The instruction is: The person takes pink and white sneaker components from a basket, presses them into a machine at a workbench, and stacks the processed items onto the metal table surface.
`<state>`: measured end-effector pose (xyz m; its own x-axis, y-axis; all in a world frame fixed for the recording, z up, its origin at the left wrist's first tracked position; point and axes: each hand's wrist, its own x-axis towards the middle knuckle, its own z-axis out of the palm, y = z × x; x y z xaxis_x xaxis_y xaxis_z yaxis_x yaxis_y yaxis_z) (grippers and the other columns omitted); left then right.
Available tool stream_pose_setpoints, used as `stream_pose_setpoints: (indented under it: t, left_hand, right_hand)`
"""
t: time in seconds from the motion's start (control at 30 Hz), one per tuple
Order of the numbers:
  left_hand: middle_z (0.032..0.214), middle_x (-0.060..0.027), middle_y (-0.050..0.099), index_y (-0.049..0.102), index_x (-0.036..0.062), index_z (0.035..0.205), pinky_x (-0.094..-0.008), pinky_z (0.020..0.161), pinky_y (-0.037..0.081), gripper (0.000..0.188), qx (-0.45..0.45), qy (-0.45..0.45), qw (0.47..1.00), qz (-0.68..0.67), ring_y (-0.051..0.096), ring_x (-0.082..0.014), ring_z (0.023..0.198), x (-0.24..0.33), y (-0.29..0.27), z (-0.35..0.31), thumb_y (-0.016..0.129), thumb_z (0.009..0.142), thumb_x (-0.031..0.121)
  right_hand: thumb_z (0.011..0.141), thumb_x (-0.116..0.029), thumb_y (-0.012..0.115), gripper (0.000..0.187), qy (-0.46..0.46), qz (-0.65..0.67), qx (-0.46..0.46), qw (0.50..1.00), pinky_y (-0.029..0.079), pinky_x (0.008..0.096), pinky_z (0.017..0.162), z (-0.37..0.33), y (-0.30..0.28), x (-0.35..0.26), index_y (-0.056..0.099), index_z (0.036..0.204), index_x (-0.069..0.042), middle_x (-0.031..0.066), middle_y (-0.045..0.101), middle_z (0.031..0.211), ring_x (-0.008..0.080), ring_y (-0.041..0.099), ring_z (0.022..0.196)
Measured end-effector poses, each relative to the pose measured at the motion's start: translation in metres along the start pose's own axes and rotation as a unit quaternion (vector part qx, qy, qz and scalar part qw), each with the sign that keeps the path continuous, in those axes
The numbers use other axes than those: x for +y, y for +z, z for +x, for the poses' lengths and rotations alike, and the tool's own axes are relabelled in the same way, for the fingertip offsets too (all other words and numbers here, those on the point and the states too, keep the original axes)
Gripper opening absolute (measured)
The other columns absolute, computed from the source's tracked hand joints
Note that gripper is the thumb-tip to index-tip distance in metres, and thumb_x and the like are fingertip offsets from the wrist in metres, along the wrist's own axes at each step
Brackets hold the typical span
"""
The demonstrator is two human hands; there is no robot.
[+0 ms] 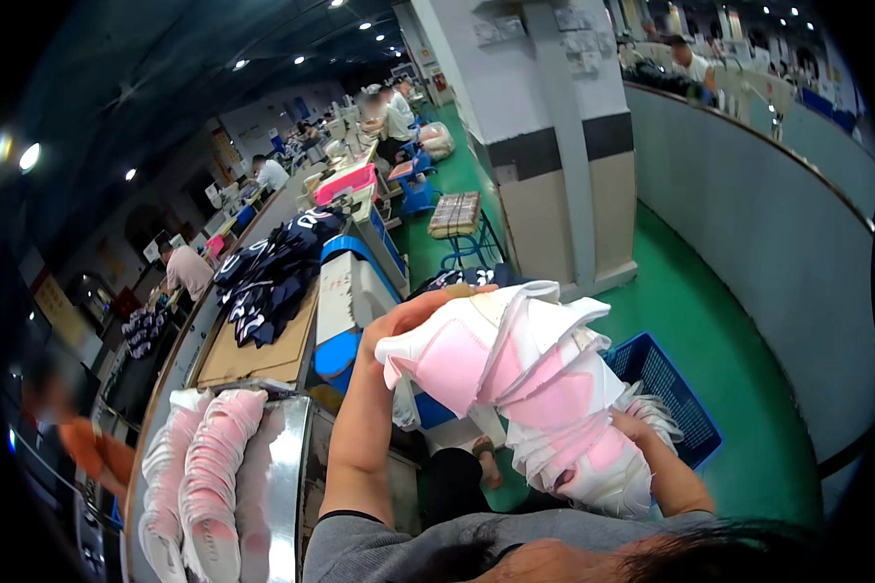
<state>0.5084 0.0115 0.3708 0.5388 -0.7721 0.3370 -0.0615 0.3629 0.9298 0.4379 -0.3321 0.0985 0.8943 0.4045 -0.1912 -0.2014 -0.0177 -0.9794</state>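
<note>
A thick stack of pink and white shoe uppers is held up in front of my body, its layers fanned and overlapping. My left hand is closed round the stack's upper left end, with part of its fingers hidden behind the fabric. On the lower right side, my right hand grips the same stack, and most of its fingers are covered by it. At the lower left, two long rows of similar shoe uppers lie nested on a shiny metal tabletop.
A blue plastic basket with more white pieces stands on the green floor at my right. Ahead on the left are a blue-and-white machine and dark navy cut pieces. A pillar and grey partition rise beyond. Several people sit farther off.
</note>
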Motion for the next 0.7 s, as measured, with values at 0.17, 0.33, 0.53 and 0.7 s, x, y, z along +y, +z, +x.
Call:
stream_pose_setpoints:
  t: [0.17, 0.33, 0.53, 0.7]
  left_hand:
    - [0.143, -0.0118, 0.037, 0.028, 0.0034, 0.142, -0.04, 0.107, 0.031, 0.112, 0.136, 0.03, 0.959, 0.248, 0.038, -0.0236, 0.13, 0.008, 0.023, -0.07, 0.057, 0.063, 0.078]
    - [0.146, -0.0069, 0.032, 0.022, 0.0099, 0.145, -0.0385, 0.11, 0.026, 0.099, 0.302, 0.018, 0.943, 0.141, 0.032, -0.0215, 0.133, -0.052, 0.009, -0.101, 0.03, 0.077, 0.08]
    - [0.109, -0.0065, 0.062, 0.054, 0.0094, 0.125, -0.032, 0.083, 0.044, 0.089, 0.466, -0.16, 0.87, 0.012, 0.06, -0.0203, 0.093, -0.156, -0.035, -0.153, 0.035, 0.077, 0.082]
    - [0.07, -0.0016, 0.055, 0.061, 0.0149, 0.099, -0.0265, 0.05, 0.035, 0.083, 0.469, -0.294, 0.828, -0.088, 0.047, -0.0127, 0.056, -0.274, -0.068, -0.236, 0.031, 0.071, 0.088]
  right_hand:
    - [0.075, -0.015, 0.074, 0.053, -0.024, 0.012, -0.077, 0.997, 0.043, 0.0292, 0.088, -0.011, 0.061, -0.009, 0.054, 0.122, 0.0, 0.005, 0.06, 0.115, 0.0115, 0.053, 0.1]
    - [0.076, -0.015, 0.073, 0.054, -0.006, 0.036, -0.094, 0.995, 0.044, 0.0306, 0.089, -0.03, 0.108, -0.008, 0.052, 0.123, -0.001, 0.0063, 0.06, 0.116, 0.013, 0.054, 0.101]
    - [0.077, -0.015, 0.072, 0.055, 0.043, 0.073, -0.115, 0.99, 0.044, 0.0322, 0.089, -0.025, 0.139, -0.006, 0.05, 0.126, -0.002, 0.0079, 0.059, 0.117, 0.0149, 0.054, 0.103]
    - [0.078, -0.015, 0.071, 0.056, 0.137, 0.158, -0.117, 0.971, 0.044, 0.0335, 0.09, -0.014, 0.152, 0.007, 0.048, 0.128, -0.003, 0.0092, 0.058, 0.118, 0.0165, 0.055, 0.104]
